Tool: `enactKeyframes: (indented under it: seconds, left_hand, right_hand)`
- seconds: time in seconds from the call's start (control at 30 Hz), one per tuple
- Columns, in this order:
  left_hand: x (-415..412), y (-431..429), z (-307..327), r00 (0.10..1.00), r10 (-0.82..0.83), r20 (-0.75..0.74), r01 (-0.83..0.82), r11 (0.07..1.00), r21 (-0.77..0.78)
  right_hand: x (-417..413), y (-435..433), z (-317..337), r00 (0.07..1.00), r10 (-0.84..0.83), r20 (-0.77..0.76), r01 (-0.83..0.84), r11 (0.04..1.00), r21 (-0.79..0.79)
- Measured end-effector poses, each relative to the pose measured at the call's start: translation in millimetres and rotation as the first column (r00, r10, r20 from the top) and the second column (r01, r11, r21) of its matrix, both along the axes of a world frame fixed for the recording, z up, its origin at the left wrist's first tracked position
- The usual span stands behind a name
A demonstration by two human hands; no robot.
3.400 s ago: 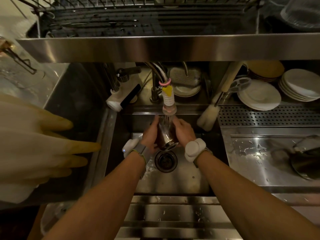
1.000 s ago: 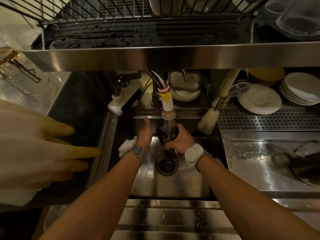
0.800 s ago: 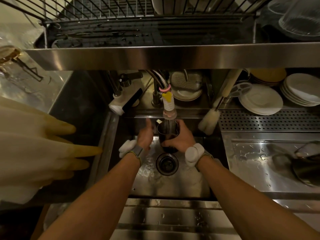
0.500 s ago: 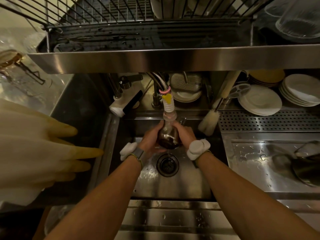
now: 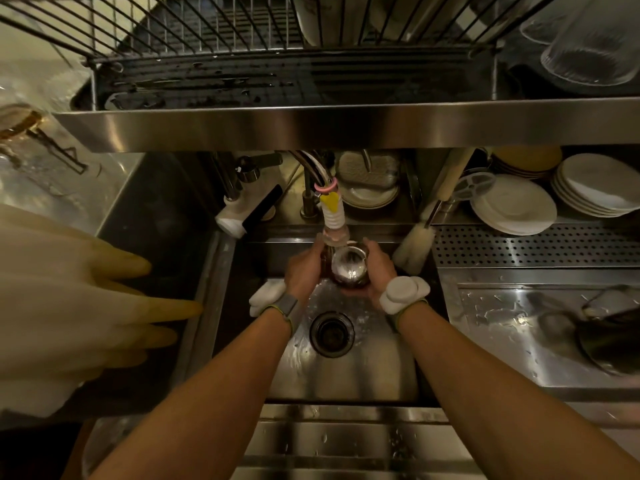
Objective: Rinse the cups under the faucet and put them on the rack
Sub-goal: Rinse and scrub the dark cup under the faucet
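— What fills most of your view?
— The wire rack overhead, on its steel shelf, with a clear glass at its right end. Below that is the sink, its bottom wet.
— And to the sides?
— Pale rubber gloves hang at my left. Stacks of white plates sit on the bench at my right, behind the perforated board.
— Your hands?
— Both are over the far end of the sink. My left hand and my right hand curl round the cup from either side, fingers wrapped on its wall.
— Where exactly is the cup?
— The cup is just under the faucet nozzle, tipped so one round end faces me, shiny and wet. The drain lies below it, nearer me.
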State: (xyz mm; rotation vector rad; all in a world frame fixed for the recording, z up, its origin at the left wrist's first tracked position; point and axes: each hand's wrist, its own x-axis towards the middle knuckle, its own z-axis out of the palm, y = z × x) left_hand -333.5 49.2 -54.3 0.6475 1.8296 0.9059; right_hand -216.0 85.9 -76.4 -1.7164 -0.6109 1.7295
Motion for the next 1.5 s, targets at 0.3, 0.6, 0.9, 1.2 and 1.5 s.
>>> enactKeyframes:
  seconds: [0.3, 0.6, 0.9, 1.2, 1.5]
  left_hand:
    - [-7, -2, -1, 0.986, 0.006, 0.168, -0.003, 1.000, -0.018]
    - [7, 2, -6, 0.954, 0.112, 0.278, -0.097, 0.993, -0.069]
    - [-16, -3, 9, 0.982, -0.166, 0.087, 0.176, 0.976, -0.128]
    - [-15, -6, 0, 0.964, -0.261, -0.051, 0.259, 0.965, -0.046]
    - [-32, -11, -11, 0.948, -0.183, -0.259, 0.153, 0.979, -0.134]
  right_hand:
    - [-15, -3, 10, 0.937, 0.283, 0.204, -0.288, 0.958, -0.004]
    - [-5, -3, 10, 0.931, 0.232, 0.283, -0.264, 0.961, 0.080]
    - [-9, -13, 0, 0.976, 0.142, 0.165, -0.167, 0.974, 0.150]
    - [10, -20, 8, 0.945, 0.297, 0.136, -0.320, 0.925, 0.206]
    - [6, -26, 1, 0.726, 0.494, 0.478, -0.661, 0.692, 0.290]
